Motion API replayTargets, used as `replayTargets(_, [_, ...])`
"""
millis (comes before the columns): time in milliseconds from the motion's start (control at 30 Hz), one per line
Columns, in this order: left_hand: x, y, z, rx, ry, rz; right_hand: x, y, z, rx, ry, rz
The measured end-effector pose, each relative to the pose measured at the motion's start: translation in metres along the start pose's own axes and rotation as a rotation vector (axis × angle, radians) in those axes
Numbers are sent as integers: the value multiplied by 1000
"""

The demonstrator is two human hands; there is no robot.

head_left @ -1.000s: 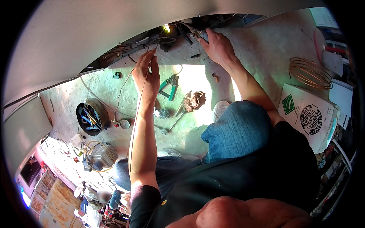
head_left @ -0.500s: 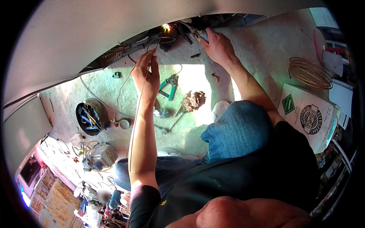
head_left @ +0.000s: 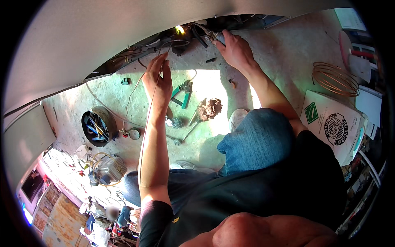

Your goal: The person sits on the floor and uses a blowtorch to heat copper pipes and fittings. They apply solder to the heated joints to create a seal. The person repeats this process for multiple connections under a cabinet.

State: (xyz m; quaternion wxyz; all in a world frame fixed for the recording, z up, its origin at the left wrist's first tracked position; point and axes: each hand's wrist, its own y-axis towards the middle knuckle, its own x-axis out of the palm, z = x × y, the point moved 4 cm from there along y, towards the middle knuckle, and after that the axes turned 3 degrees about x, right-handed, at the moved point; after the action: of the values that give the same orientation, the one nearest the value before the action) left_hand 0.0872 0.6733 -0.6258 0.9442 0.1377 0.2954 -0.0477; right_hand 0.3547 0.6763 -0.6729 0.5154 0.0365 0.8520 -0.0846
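Note:
My left hand [head_left: 158,78] is closed in a pinch on a thin metal rod [head_left: 153,103], whose long end runs back along my forearm. Its front part curves in a loop toward the dark open underside [head_left: 160,41] of a large pale cabinet [head_left: 98,39]. My right hand [head_left: 236,51] is wrapped round the handle of a gas torch [head_left: 218,38] with metal fittings. A bright yellow glow [head_left: 180,29] shows inside the opening, left of the torch. What lies right at the glow is too dark to make out.
On the concrete floor lie green-handled pliers [head_left: 182,95], a brown crumpled clump [head_left: 210,109] and a round tub of tools [head_left: 100,126]. A grey motor-like unit [head_left: 111,168] is at the left. Coiled copper tube [head_left: 335,78] rests by a white carton [head_left: 329,123] on the right.
The glow in the opening looks slightly smaller and yellower. Both hands stay almost where they were, the left shifted very slightly.

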Motion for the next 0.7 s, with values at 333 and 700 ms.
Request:
replayTargets(333, [0, 1, 1, 12, -15, 5, 4, 0, 3, -6, 6, 15])
replayTargets(700, [0, 2, 4, -11, -13, -5, 7, 1, 5, -33, 6, 43])
